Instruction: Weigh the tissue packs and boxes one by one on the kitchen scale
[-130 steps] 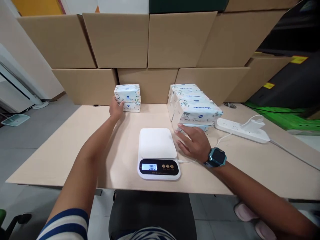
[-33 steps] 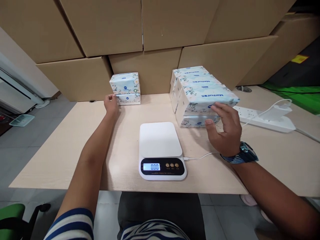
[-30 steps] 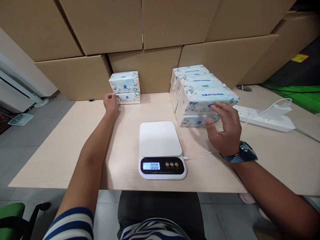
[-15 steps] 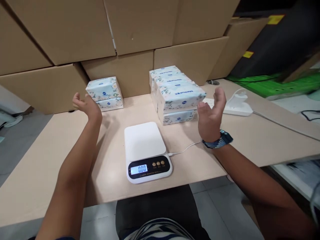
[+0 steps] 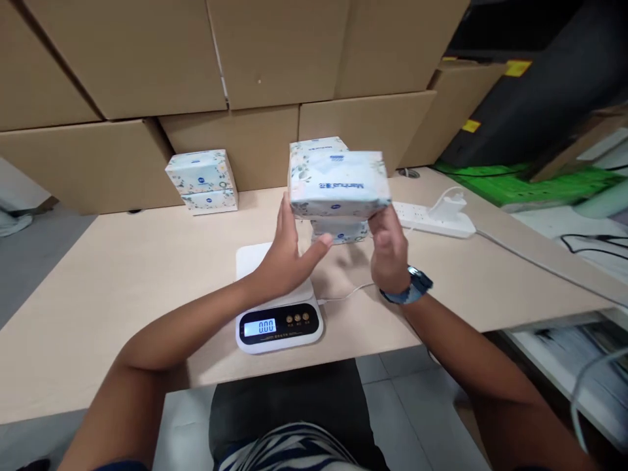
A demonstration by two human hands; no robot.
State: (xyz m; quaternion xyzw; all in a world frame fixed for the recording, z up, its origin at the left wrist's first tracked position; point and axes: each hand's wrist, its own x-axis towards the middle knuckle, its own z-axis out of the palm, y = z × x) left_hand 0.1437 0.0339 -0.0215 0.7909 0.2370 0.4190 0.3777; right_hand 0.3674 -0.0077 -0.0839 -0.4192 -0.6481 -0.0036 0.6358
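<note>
A pack of tissues (image 5: 338, 183) with a floral wrapper is raised and tilted in front of the other packs, between my two hands. My left hand (image 5: 289, 255) is against its lower left edge, fingers partly hidden behind it and thumb sticking out below. At the lower right corner, my right hand (image 5: 390, 252) grips it, a band on the wrist. Behind are more tissue packs (image 5: 318, 144), mostly covered by the raised one. Below my left forearm, a white kitchen scale (image 5: 279, 330) reads 0.00, its platform partly hidden.
Two stacked tissue packs (image 5: 202, 180) stand at the back left of the table (image 5: 122, 281). Cardboard boxes (image 5: 275, 52) form a wall behind. A white power strip (image 5: 432, 219) with a plug and cable lies on the right. A thin white cable (image 5: 348, 294) runs from the scale.
My left hand has swung right from beside the left stack. Both hands have come together on a tissue pack from the right group, now lifted and tilted. The scale still reads 0.00.
</note>
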